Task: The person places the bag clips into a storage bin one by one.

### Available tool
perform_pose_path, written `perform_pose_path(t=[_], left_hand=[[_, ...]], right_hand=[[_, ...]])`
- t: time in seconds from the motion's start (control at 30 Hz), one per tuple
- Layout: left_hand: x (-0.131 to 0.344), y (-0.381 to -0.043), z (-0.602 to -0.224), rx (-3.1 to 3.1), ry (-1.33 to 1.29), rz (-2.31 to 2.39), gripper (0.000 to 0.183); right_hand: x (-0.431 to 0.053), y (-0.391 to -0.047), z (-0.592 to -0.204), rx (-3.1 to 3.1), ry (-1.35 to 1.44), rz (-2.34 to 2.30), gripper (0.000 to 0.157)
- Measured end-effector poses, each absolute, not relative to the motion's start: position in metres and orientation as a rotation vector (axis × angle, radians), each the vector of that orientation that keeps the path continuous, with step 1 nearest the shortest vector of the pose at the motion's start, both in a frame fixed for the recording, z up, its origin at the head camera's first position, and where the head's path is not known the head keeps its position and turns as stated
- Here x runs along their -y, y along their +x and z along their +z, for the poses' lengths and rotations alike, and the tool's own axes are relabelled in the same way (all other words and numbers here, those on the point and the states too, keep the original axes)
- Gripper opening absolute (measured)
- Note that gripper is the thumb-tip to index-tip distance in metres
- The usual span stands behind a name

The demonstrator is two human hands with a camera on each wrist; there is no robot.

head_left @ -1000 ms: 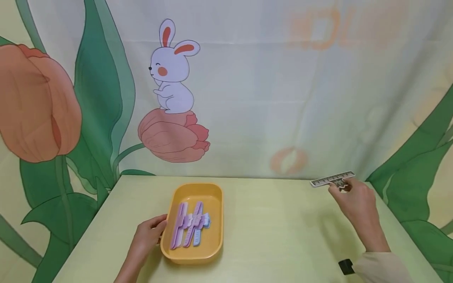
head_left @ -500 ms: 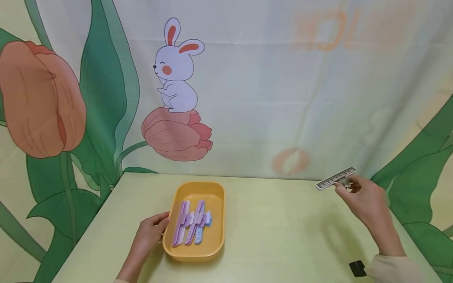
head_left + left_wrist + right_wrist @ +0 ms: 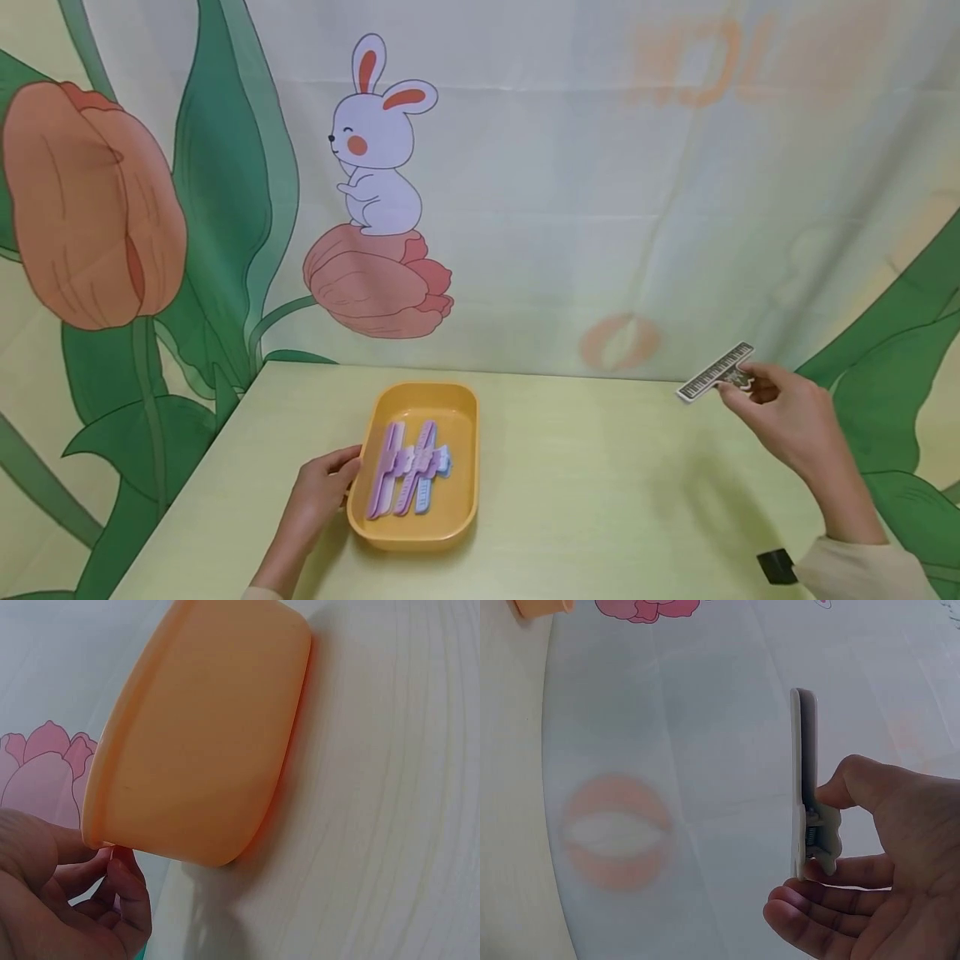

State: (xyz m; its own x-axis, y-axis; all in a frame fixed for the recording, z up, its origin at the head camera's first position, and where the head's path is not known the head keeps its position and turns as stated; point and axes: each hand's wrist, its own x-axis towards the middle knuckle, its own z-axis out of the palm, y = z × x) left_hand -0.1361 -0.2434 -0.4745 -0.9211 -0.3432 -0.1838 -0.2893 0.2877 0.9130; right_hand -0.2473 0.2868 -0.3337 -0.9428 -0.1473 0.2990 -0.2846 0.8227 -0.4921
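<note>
My right hand pinches a long page clip with a black-and-white piano-key pattern, held above the table's far right. In the right wrist view, the thumb and fingers are on the back of the clip, and a small spring shows near its lower end. With my left hand I grip the left rim of a yellow plastic tray. Several similar clips lie in that tray, among them a purple one and a blue one. The left wrist view shows the tray's outer wall and the fingers at its rim.
The pale table lies between the tray and my right hand. Behind it hangs a cloth printed with a rabbit and tulips. A small black block sits by my right cuff.
My right hand has moved rightward with the piano-key clip, which now slants more steeply. The left hand stays on the tray rim. The head view has shifted slightly.
</note>
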Motion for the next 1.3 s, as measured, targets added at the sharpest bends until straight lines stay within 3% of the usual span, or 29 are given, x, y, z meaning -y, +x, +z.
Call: perform_pose_path(t=[1.3], left_hand=[[0.244,-0.136,-0.475,2.492,0.624,-1.747,0.041]], right_hand=[[-0.276,-0.240,-0.331,2.734,0.538,0.775,0.052]])
